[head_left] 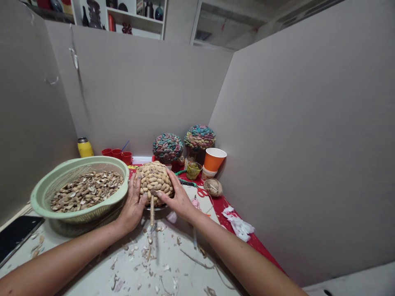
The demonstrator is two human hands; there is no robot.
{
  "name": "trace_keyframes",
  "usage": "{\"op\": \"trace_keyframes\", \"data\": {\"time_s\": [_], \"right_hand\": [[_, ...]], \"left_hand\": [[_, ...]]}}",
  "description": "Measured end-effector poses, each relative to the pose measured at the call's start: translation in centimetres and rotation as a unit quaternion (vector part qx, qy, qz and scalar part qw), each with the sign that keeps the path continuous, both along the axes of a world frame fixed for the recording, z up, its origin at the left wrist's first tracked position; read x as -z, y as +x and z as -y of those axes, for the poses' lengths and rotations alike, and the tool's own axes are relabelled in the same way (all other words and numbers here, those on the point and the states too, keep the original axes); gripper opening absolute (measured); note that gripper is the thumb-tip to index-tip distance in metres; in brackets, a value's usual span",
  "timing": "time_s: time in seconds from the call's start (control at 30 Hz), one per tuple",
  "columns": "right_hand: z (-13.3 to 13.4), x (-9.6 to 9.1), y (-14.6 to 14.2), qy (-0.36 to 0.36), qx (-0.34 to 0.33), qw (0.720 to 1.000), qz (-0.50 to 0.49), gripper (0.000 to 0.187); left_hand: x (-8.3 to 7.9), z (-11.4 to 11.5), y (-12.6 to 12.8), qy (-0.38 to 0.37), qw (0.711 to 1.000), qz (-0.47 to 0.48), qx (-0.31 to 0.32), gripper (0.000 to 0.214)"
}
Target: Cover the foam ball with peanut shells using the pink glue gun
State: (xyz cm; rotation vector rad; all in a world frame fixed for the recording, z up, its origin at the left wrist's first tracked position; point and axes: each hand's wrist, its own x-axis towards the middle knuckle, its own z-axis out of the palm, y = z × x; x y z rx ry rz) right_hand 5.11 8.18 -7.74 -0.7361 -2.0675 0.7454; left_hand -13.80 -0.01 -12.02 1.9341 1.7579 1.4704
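Note:
A dome-shaped ball covered in peanut shells (154,176) sits in front of me, with a thin stick (152,211) coming out of its near side towards me. Against its left side lies my left hand (132,209), fingers pointing up along the shells. My right hand (180,200) grips the opposite side, its thumb near the base of the stick. Under the ball, the rim of a shiny dish is partly visible. Left of my hands stands a green basket (37,201) of peanut shells (88,191).
Behind are two coloured shell balls (168,147), red cups (116,153) and a yellow bottle (84,147). To the right are orange cups (214,160), a twine ball (213,187), red-handled scissors (202,192) and crumpled white plastic (239,224). A phone (18,234) lies left; grey partitions surround the table.

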Motion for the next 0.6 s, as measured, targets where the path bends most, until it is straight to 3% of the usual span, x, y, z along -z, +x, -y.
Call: {"op": "trace_keyframes", "data": {"time_s": [0.13, 0.23, 0.43, 0.6], "right_hand": [[-0.2, -0.2, 0.3, -0.033, -0.014, 0.999, -0.034, 0.09], [-0.7, -0.5, 0.4, -0.079, 0.017, 0.994, -0.068, 0.099], [-1.8, -1.6, -0.1, -0.145, 0.006, 0.989, -0.028, 0.105], [-1.3, -2.2, -0.7, -0.146, 0.012, 0.988, -0.049, 0.104]], "left_hand": [[-0.4, 0.2, 0.1, 0.007, 1.0, 0.008, 0.008, 0.061], [-0.5, 0.2, 0.1, 0.018, 1.0, 0.022, 0.013, 0.061], [-0.6, 0.3, -0.1, 0.0, 0.999, 0.032, 0.01, 0.061], [-0.9, 0.6, 0.0, 0.012, 0.999, 0.023, 0.026, 0.059]]}}
